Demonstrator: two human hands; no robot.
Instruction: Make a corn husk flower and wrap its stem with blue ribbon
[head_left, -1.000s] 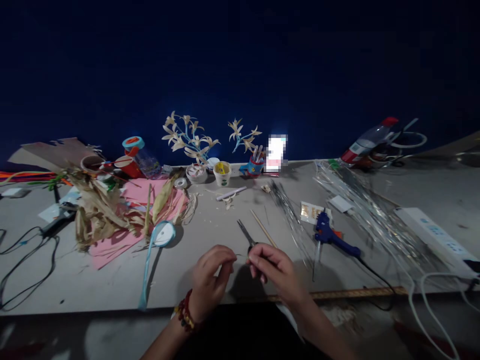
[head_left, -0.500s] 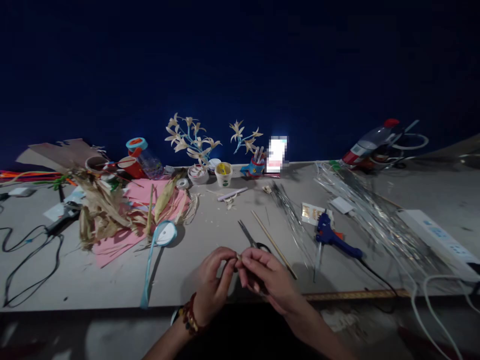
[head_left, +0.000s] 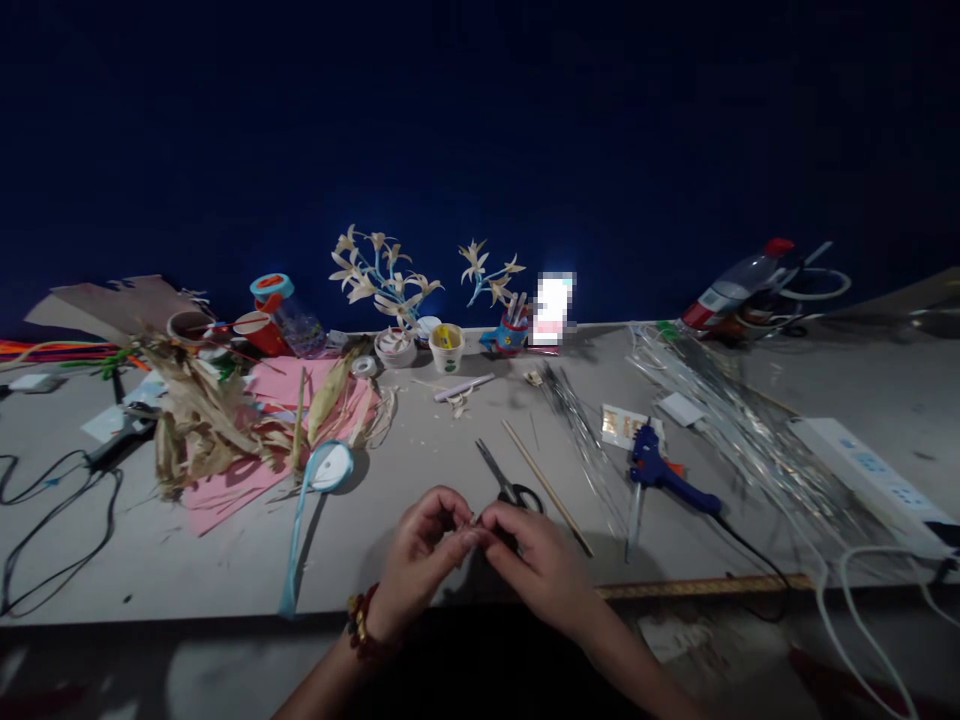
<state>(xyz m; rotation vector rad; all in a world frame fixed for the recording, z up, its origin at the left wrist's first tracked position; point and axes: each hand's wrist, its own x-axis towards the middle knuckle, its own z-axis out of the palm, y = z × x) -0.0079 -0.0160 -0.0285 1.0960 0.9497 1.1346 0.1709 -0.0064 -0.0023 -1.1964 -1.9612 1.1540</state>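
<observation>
My left hand (head_left: 429, 545) and my right hand (head_left: 534, 560) meet above the table's front edge, fingertips pinched together. Between them is a small pale piece, mostly hidden and too small to name. Dark-handled scissors (head_left: 510, 484) lie just beyond my right hand, with a thin wooden stick (head_left: 547, 486) beside them. To the left of my left hand sits a roll of light blue tape (head_left: 330, 467), its loose end trailing toward the front edge.
Dried corn husks (head_left: 210, 420) lie over pink sheets (head_left: 232, 500) at left. Husk flowers on blue stems (head_left: 386, 268) stand at the back near a paper cup (head_left: 447, 350). At right are a blue glue gun (head_left: 671, 478), thin wires (head_left: 585, 440), a power strip (head_left: 870, 480) and a bottle (head_left: 739, 285).
My fingers have shifted around the small piece: the left thumb now lies flatter toward the right, and the right fingers are curled in more. Both hands stay together in the same place.
</observation>
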